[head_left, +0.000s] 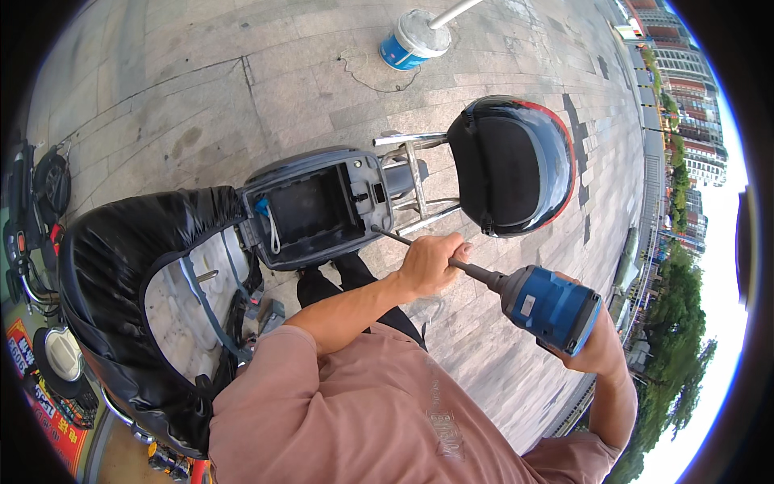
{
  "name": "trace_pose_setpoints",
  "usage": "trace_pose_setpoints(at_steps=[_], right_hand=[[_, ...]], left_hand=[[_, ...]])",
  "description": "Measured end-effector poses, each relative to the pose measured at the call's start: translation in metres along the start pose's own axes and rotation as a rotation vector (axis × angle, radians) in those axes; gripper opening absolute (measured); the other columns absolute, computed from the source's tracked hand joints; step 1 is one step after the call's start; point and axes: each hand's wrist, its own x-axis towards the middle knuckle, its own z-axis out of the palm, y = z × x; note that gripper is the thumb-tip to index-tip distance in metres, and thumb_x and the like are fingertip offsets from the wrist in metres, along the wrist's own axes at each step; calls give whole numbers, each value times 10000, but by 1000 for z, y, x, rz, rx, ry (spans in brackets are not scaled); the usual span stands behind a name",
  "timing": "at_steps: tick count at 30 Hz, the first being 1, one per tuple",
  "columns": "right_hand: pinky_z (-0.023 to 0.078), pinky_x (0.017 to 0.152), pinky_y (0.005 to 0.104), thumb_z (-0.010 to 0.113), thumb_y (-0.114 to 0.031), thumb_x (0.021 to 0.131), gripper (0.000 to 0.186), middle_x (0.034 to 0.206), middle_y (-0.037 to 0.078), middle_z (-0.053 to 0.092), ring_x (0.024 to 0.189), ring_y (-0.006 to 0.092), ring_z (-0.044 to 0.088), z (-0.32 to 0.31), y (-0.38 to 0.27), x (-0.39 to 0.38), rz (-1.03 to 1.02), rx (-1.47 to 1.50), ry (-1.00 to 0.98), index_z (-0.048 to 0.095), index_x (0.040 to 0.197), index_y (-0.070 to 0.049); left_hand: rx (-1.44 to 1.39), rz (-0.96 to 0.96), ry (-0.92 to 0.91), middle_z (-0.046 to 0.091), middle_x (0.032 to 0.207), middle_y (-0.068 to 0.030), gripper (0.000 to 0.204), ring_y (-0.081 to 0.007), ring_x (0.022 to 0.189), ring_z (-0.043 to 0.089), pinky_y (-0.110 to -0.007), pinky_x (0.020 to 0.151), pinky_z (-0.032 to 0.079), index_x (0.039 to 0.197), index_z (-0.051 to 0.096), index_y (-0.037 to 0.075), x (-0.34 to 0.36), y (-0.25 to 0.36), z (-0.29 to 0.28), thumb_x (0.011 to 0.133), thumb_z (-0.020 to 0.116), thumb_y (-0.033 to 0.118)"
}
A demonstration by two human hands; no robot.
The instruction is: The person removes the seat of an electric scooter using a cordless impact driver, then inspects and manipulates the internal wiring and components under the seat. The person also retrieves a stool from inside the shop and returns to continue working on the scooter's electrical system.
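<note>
Two hands hold one blue drill (548,310) over an opened scooter. The right hand (601,343) is wrapped around its handle; whether a finger presses the trigger I cannot tell. The left hand (431,264) is closed around the long dark shaft (477,273), ahead of the drill's body. The shaft slants to the upper left, its tip at the rear rim of the storage bin (371,194), beside a small hole; whether it sits on a screw is too small to tell. Inside the bin lie a white cable (275,234) and a bit of blue.

Behind the bin, a metal rack (419,185) carries a black top case (504,165) edged in red. A black cover (121,266) drapes the front of the scooter. On the paving (314,89), well apart, stands a blue-and-white bucket (413,40) with a white pole (455,13) rising from it.
</note>
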Motion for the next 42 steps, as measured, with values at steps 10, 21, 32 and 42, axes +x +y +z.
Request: trace_pose_setpoints(at_steps=[10,21,32,42], right_hand=[[532,758,372,775,-88,700,672,934,200,689,855,360,687,5,-9,-14,209,64,-194,520,1319,-26],[511,767,356,783,-82,729,360,988,164,657,817,326,644,9,-17,-2,337,224,-38,642,1053,-11],[495,856,395,777,-62,658,553,1140,183,639,975,352,652,3,3,-8,234,46,-166,602,1180,-15],[494,903,347,785,-48,639,681,1184,176,634,1041,323,648,10,1,-26,221,64,-88,538,1268,39]], left_hand=[[15,88,-11,561,581,-144,135,-364,555,577,-431,514,434,764,555,40,-14,-1,0,862,606,119],[20,50,107,555,581,-131,162,-354,537,560,-426,514,430,749,543,35,7,-6,4,867,612,121],[-31,109,22,542,570,-114,163,-316,512,535,-387,503,403,774,575,39,-5,-8,3,898,616,137],[-9,53,-20,523,553,-123,174,-332,505,534,-406,513,409,772,568,36,-7,-15,0,894,622,149]])
